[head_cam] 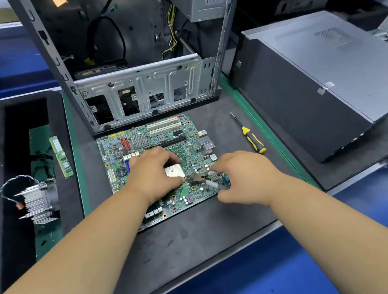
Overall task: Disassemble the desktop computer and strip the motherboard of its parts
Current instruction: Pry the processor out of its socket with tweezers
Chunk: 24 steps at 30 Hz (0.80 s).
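A green motherboard (161, 142) lies flat on the dark mat in front of the open, upright computer case (136, 53). My left hand (152, 173) sits over the board's middle, fingers curled around the square silver processor (175, 171), thumb at its lower right corner. My right hand (244, 177) grips pliers (208, 179) with light handles; their dark jaws point left and meet the processor socket's edge next to my left thumb. A heatsink with fan and wires (36, 199) and a green memory stick (61, 157) lie in the trays on the left.
A yellow-and-black screwdriver (250, 135) lies on the mat right of the board. A closed grey computer case (330, 80) lies on its side at the right. Black foam trays (2, 158) fill the left side. The bench's front edge runs below my forearms.
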Motion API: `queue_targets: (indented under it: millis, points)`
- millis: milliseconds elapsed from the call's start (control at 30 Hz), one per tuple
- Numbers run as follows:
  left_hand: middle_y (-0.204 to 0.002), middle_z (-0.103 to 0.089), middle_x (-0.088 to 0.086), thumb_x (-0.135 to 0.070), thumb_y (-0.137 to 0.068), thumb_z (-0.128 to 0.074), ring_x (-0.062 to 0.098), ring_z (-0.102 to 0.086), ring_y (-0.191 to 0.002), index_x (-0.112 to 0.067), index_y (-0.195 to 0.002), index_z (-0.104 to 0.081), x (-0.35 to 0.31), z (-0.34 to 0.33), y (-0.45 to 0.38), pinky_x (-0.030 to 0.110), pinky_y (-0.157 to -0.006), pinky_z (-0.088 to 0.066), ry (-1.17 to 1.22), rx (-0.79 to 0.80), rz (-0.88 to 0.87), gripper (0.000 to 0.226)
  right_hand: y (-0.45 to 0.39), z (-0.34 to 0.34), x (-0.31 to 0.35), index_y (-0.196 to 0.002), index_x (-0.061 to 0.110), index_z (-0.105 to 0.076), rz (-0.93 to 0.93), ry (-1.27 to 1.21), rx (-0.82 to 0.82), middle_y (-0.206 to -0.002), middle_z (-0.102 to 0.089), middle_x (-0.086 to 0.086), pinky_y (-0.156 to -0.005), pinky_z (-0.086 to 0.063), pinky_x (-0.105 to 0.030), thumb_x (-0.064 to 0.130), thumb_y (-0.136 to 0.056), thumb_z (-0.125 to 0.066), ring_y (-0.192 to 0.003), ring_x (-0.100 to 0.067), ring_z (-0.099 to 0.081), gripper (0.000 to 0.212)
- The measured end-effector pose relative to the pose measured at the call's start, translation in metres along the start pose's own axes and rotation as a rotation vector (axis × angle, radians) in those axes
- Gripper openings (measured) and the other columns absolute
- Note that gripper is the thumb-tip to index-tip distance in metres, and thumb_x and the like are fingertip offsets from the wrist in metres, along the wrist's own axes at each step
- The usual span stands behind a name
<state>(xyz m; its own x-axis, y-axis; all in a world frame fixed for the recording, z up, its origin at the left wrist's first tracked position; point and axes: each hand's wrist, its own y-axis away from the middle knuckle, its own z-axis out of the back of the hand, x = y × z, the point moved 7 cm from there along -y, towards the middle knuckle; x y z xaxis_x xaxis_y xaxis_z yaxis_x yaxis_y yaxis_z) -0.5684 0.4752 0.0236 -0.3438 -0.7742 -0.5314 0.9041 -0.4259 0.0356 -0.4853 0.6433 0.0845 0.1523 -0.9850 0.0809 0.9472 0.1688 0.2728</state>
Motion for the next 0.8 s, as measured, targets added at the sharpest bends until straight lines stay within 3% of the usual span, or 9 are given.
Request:
queue_targets:
  millis: [133, 367, 800]
  points:
    - [-0.100, -0.054, -0.020, -0.045, -0.063, -0.078, 0.008, -0.050, -0.102, -0.042, -0.095, -0.062, 0.0014, 0.0001, 0.0014, 0.030, -0.083, -0.020, 0.069, -0.026, -0.002, 0.036, -0.0006, 0.0002, -0.0015, -0.129, 0.028, -0.061, 0.007, -0.019, 0.004, -0.121, -0.061, 0.007, -0.083, -0.052, -0.034, 0.045, -0.076, -0.062, -0.111, -0.021, -0.055, 0.056]
    - [-0.095, -0.056, -0.022, -0.041, -0.062, -0.081, 0.007, -0.051, -0.096, -0.040, -0.092, -0.065, 0.0045, 0.0000, 0.0017, 0.032, -0.093, -0.025, 0.152, -0.052, 0.010, 0.033, -0.0024, -0.0002, -0.0032, -0.125, 0.027, -0.064, 0.015, -0.029, -0.005, -0.120, -0.063, 0.006, -0.082, -0.053, -0.035, 0.042, -0.077, -0.062, -0.111, -0.021, -0.056, 0.050]
    - [-0.096, -0.055, -0.022, -0.040, -0.063, -0.080, 0.004, -0.047, -0.093, -0.041, -0.090, -0.062, 0.0055, -0.0019, 0.0019, 0.025, -0.086, -0.018, 0.140, -0.064, 0.008, 0.032, -0.0036, 0.0023, -0.0027, -0.121, 0.027, -0.066, 0.032, -0.010, -0.007, -0.111, -0.063, 0.005, -0.077, -0.053, -0.034, 0.042, -0.077, -0.061, -0.106, -0.022, -0.057, 0.046]
